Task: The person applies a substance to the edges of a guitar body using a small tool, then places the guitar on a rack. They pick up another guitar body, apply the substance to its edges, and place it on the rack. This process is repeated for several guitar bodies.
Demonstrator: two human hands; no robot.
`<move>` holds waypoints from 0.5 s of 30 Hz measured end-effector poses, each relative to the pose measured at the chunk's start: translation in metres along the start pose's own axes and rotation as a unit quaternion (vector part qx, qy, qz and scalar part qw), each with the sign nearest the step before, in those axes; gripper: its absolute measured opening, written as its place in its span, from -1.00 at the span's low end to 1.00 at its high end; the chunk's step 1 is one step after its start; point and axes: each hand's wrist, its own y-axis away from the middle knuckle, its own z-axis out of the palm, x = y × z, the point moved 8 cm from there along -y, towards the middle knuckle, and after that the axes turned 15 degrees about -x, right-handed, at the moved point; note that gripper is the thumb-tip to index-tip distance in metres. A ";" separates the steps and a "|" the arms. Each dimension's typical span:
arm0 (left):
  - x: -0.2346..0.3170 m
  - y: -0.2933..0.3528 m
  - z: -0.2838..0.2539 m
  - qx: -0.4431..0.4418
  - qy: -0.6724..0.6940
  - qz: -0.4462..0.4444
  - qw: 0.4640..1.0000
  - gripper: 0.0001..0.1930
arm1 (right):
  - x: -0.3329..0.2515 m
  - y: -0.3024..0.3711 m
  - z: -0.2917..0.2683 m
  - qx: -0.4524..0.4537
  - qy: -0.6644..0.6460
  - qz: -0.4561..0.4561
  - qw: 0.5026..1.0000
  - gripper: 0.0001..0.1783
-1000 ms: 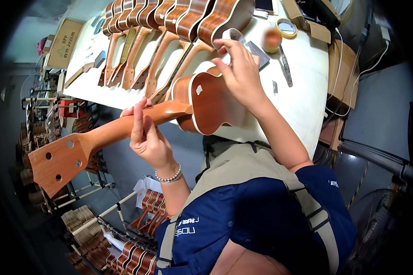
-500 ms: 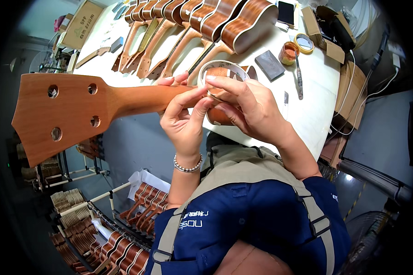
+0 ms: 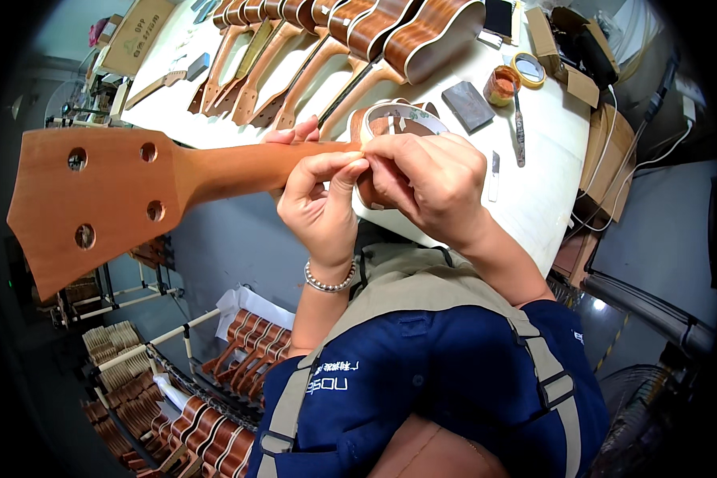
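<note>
In the head view, my left grip (image 3: 320, 209) is closed, fingers curled behind the ukulele (image 3: 239, 169)'s neck, thumb and fingertip pinched. My right grip (image 3: 446, 185), fingertips together, has the tape roll (image 3: 422, 119) above the ukulele's body; what the tips pinch is hidden. I judge this midway: tape brought to the ukulele, no separate piece visibly torn.
</note>
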 end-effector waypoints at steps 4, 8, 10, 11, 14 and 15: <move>-0.002 -0.002 -0.001 0.008 0.028 0.005 1.000 -0.90 | 0.007 0.006 0.001 -0.001 0.038 0.034 0.999 -0.85; -0.014 0.008 -0.020 0.035 0.104 -0.014 0.994 -0.78 | 0.098 0.009 -0.068 0.226 -0.208 0.161 0.938 -0.83; -0.020 0.011 -0.030 0.065 0.170 -0.042 0.982 -0.72 | 0.069 -0.006 -0.047 0.083 -0.174 0.149 0.970 -0.74; -0.019 0.008 -0.028 0.047 0.172 -0.058 0.982 -0.64 | 0.058 -0.008 -0.027 0.087 -0.224 0.135 0.961 -0.59; -0.022 0.004 -0.029 0.038 0.217 -0.071 0.973 -0.64 | 0.039 -0.020 0.017 -0.019 -0.265 0.104 0.958 -0.57; -0.021 0.005 -0.030 0.038 0.214 -0.074 0.973 -0.63 | 0.035 -0.021 0.028 -0.048 -0.280 0.093 0.954 -0.64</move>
